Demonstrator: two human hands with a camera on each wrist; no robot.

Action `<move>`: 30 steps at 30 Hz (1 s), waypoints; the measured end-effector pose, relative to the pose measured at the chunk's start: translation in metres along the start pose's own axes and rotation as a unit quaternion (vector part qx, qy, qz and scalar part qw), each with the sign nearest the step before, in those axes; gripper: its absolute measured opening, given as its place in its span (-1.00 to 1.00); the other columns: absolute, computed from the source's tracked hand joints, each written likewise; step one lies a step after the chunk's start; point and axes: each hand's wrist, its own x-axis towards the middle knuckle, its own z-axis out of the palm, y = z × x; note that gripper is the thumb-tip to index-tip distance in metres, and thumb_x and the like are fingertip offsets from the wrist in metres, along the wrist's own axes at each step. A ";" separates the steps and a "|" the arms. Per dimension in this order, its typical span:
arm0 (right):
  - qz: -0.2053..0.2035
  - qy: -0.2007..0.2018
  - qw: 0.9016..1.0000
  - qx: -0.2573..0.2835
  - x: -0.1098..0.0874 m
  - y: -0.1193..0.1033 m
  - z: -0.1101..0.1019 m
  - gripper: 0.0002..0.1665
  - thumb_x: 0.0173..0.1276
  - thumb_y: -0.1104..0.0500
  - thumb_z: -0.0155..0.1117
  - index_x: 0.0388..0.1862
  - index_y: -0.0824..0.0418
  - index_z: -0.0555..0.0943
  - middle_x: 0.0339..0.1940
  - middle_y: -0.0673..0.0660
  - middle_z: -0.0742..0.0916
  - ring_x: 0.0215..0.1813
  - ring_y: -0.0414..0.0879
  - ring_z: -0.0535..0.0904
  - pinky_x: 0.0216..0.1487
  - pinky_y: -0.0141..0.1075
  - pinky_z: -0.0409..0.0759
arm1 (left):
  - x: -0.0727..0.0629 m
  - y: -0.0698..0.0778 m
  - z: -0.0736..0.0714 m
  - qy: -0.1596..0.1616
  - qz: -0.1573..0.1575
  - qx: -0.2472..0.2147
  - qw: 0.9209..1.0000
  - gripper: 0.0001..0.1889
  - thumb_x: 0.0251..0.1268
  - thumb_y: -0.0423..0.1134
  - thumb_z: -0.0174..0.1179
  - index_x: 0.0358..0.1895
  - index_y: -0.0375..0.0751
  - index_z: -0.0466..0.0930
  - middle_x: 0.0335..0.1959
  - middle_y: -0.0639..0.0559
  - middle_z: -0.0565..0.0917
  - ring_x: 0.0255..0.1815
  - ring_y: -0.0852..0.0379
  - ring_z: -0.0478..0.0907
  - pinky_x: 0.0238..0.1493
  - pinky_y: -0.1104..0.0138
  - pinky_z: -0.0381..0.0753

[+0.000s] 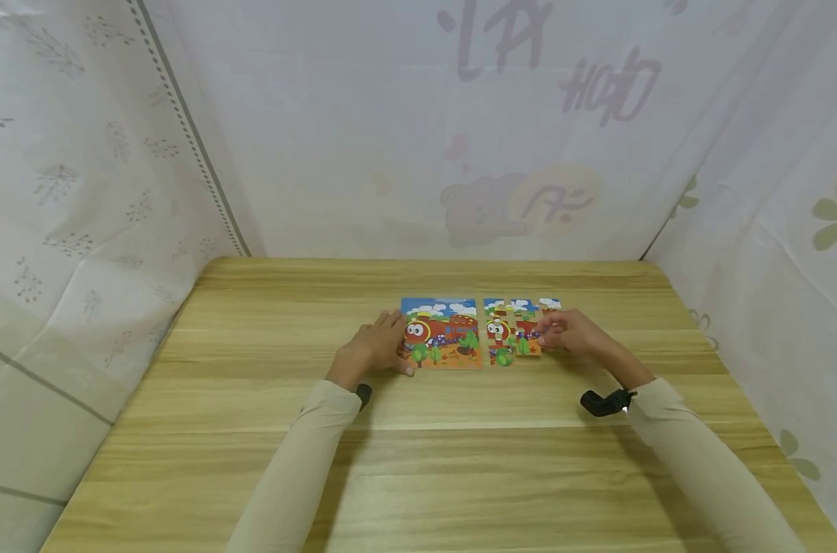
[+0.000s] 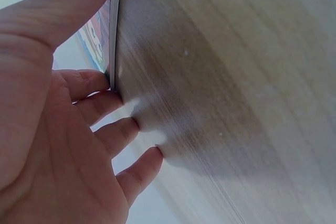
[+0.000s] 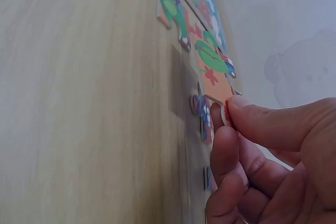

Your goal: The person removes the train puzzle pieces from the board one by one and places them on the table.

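Observation:
A picture board (image 1: pixel 453 311) with a red cartoon train lies flat on the table. My left hand (image 1: pixel 377 344) rests at its left edge. In the left wrist view the fingers (image 2: pixel 118 135) lie extended, two of them at the board's edge. Right of the board is a partly joined jigsaw puzzle (image 1: pixel 499 330) of the same train. My right hand (image 1: pixel 576 332) pinches a puzzle piece (image 3: pixel 212 74) between thumb and fingers. This piece, orange with a green tree, is raised above the tabletop in the right wrist view.
Other puzzle pieces (image 1: pixel 549 304) lie by the right hand, partly hidden by it. The wooden table (image 1: pixel 453 476) reaches to a pale printed curtain (image 1: pixel 349 153) at the back and sides. Each wrist wears a black camera mount (image 1: pixel 603 403).

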 end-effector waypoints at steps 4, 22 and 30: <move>0.003 -0.005 1.000 0.001 -0.005 0.005 -0.003 -0.79 0.39 0.28 0.28 -0.06 0.36 0.59 -0.33 0.08 0.67 -0.36 -0.13 0.51 -0.40 -0.34 0.50 | 0.000 0.000 0.000 -0.002 0.000 0.002 1.000 0.11 0.13 0.13 0.39 0.58 -0.33 -0.07 0.62 -0.27 -0.08 0.63 -0.24 -0.19 0.51 -0.15 0.04; 0.015 -0.037 0.999 0.022 -0.011 0.015 -0.002 -0.81 0.44 0.24 0.24 -0.10 0.37 0.56 -0.45 0.07 0.64 -0.39 -0.11 0.52 -0.40 -0.33 0.56 | 0.001 -0.001 0.000 -0.001 0.002 0.002 1.000 0.11 0.13 0.13 0.40 0.57 -0.35 -0.06 0.61 -0.29 -0.06 0.62 -0.25 -0.18 0.51 -0.16 0.04; -0.003 -0.004 0.999 -0.051 -0.009 0.009 0.005 -0.83 0.34 0.22 0.36 -0.23 0.33 0.61 -0.50 0.06 0.63 -0.45 -0.13 0.52 -0.45 -0.35 0.54 | 0.002 -0.002 0.000 -0.001 0.001 -0.001 1.000 0.12 0.12 0.14 0.40 0.58 -0.34 -0.07 0.61 -0.28 -0.07 0.63 -0.25 -0.19 0.52 -0.16 0.02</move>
